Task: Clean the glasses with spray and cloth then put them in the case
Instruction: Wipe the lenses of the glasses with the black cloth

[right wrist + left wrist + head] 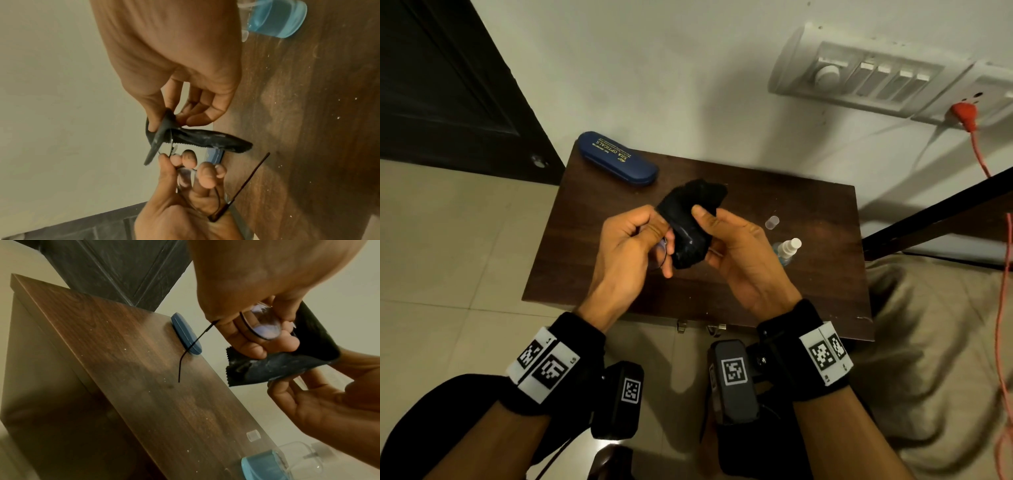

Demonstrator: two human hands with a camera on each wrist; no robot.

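My left hand [654,240] grips thin black-rimmed glasses [265,324] by one lens, above the middle of the dark wooden table [774,291]. One temple arm [191,348] sticks out and down. My right hand [705,219] pinches a black cloth [691,222] between thumb and fingers. The cloth is folded over the other side of the glasses, and that lens is hidden. A shut blue case [618,158] lies at the table's far left corner. The spray bottle [789,248] with blue liquid stands to the right of my right hand, its clear cap [772,222] beside it.
A dark door [448,85] stands behind the table on the left. On the wall at the right is a switchboard [866,75] with a red plug and an orange cable [1000,308] hanging down. A beige blanket [928,342] lies right of the table.
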